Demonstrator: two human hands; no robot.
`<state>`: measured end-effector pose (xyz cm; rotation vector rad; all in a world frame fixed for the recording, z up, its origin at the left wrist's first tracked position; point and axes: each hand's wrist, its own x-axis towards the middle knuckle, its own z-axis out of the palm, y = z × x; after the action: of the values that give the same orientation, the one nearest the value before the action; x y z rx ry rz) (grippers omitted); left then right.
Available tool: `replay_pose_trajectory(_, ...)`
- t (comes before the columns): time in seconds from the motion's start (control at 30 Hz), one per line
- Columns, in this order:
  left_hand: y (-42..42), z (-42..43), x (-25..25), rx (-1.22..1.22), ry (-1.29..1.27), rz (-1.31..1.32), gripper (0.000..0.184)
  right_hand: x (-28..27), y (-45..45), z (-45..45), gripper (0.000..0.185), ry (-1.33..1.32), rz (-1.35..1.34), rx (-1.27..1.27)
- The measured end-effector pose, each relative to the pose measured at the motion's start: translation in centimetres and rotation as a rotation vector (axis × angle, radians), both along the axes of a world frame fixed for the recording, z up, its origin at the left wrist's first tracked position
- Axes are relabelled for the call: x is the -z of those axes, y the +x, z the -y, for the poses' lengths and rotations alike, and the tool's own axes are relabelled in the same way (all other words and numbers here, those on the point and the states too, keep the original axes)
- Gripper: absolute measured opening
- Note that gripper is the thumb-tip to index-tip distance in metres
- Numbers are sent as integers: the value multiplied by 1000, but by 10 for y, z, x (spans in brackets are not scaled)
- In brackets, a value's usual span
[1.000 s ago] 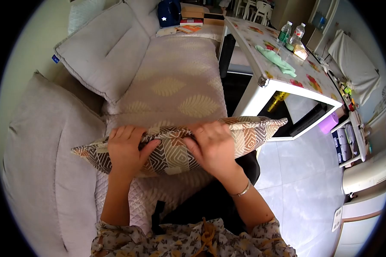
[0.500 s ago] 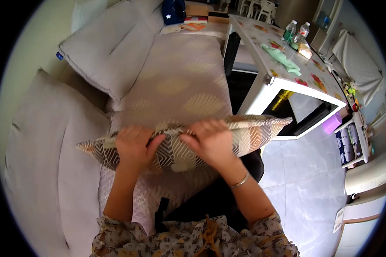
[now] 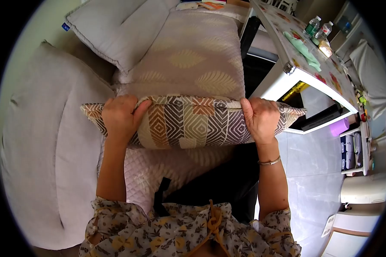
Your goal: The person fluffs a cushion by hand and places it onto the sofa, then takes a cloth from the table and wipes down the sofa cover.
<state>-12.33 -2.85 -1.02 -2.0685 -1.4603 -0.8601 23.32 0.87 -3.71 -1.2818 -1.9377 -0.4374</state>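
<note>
A patterned cushion (image 3: 193, 122) in brown, orange and cream geometric panels is stretched crosswise in front of me. Its upper edge is gripped by both my hands. Toward its left end, my left hand (image 3: 121, 115) is closed on that edge, thumb on the near face. Near the right end, my right hand (image 3: 262, 119) grips the same edge, also thumb-side toward me. The cushion is above the quilted sofa cover (image 3: 188, 55); whether its underside touches the cover cannot be made out. The fingers behind the edge are hidden.
Grey back cushions (image 3: 38, 141) line the left side. To the right stands a white-framed table (image 3: 287, 68) bearing two bottles (image 3: 312, 26) and a green cloth (image 3: 302, 50). Beyond it are a low shelf (image 3: 354, 150) and a purple object (image 3: 339, 127) on the tiled floor (image 3: 309, 158).
My hands have moved apart from the cushion's middle toward its two ends. The cushion's patterned face is now spread wider, and my view has tilted downward and shifted left.
</note>
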Motion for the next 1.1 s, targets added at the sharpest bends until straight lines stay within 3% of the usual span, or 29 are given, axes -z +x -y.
replay_pose_trajectory(0.3, 40, 9, -14, 102, 5, -60, 38, -24, -37, 20, 27, 52, 30, -65)
replay_pose_trajectory(0.43, 84, 8, -16, 243, -19, -20, 38, -24, -77, 27, 23, 52, -12, -283)
replay_pose_trajectory(0.6, 96, 4, -4, 296, -179, 9, 33, -11, -77, 22, 19, -32, -21, -307)
replay_pose_trajectory(0.8, 88, 3, -1, 345, -68, 56, 27, -12, -72, 25, 21, 1, -38, -328)
replay_pose_trajectory(0.93, 53, 10, -19, 304, 15, -14, 29, -18, -49, 26, 26, 68, -22, -312)
replay_pose_trajectory(1.1, -4, 18, -19, -10, 21, -31, 30, -18, -28, 22, 39, 30, 43, -190)
